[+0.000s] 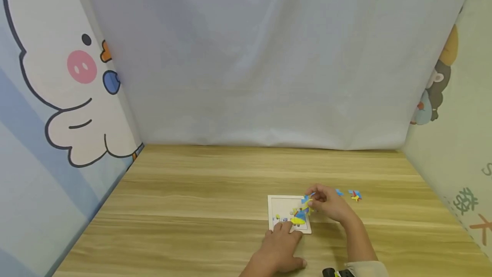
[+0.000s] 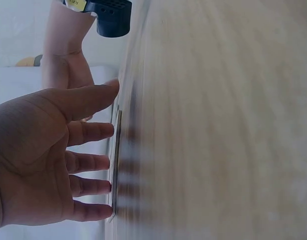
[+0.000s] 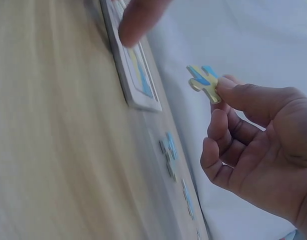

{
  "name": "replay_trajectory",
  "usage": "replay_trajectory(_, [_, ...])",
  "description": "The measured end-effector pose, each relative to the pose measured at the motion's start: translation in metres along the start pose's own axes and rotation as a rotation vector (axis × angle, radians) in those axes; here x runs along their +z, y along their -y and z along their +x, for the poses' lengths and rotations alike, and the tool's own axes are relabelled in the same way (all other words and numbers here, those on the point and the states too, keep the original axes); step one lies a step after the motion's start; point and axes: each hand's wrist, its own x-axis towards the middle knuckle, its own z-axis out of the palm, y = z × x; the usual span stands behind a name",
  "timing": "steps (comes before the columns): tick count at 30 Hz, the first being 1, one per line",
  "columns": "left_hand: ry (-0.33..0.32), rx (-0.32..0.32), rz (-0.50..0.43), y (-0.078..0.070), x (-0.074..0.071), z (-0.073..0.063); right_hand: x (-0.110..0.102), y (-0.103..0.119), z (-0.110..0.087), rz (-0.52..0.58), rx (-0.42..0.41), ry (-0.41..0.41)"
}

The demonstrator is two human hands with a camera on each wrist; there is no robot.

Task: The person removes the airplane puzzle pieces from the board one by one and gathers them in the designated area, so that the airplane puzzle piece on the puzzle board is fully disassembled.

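Note:
My right hand (image 1: pixel 330 203) pinches a jigsaw piece (image 3: pixel 204 84) between thumb and fingertips, over the right side of a square puzzle tray (image 1: pixel 270 213). Yellow and blue show on the piece, with a pale edge. My left hand (image 1: pixel 282 245) lies at the tray's near edge, its fingers straight with their tips on the near rim. Inside the tray, several joined pieces (image 1: pixel 300 218) in blue and yellow fill part of the lower right. Fingers of the left hand cover part of the tray's near side.
Loose jigsaw pieces (image 1: pixel 355 194) lie on the wooden table (image 1: pixel 192 208) right of the tray, partly behind the right hand. A black device (image 2: pixel 113 20) is on the right wrist. A pale curtain (image 1: pixel 246 76) hangs at the back, and printed walls stand on both sides.

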Motion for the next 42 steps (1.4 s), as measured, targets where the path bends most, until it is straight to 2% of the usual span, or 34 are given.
replay_trajectory(9, [-0.066, 0.023, 0.038, -0.002, 0.000, -0.001, -0.017, -0.004, -0.013, 0.014, 0.012, -0.048])
replay_trajectory(15, [-0.075, 0.036, 0.047, -0.009, 0.003, 0.003, -0.027, -0.010, -0.020, 0.029, 0.028, -0.056])
replay_trajectory(20, [-0.101, 0.037, 0.089, -0.016, 0.006, 0.007, -0.036, -0.013, -0.025, 0.047, 0.044, -0.076])
replay_trajectory(22, [-0.080, 0.035, 0.095, -0.019, 0.007, 0.009, -0.039, -0.015, -0.028, 0.053, 0.052, -0.090])
replay_trajectory(28, [0.063, 0.023, 0.023, -0.022, 0.010, 0.014, -0.045, -0.022, -0.035, 0.034, 0.081, -0.133])
replay_trajectory(32, [0.099, -0.004, -0.007, -0.022, 0.011, 0.015, -0.047, -0.027, -0.037, 0.045, 0.105, -0.141])
replay_trajectory(38, [0.159, -0.037, 0.073, -0.023, 0.010, 0.014, -0.049, -0.036, -0.038, 0.063, 0.172, -0.150])
replay_trajectory(42, [0.164, -0.041, 0.129, -0.022, 0.010, 0.014, -0.050, -0.042, -0.036, 0.074, 0.203, -0.166])
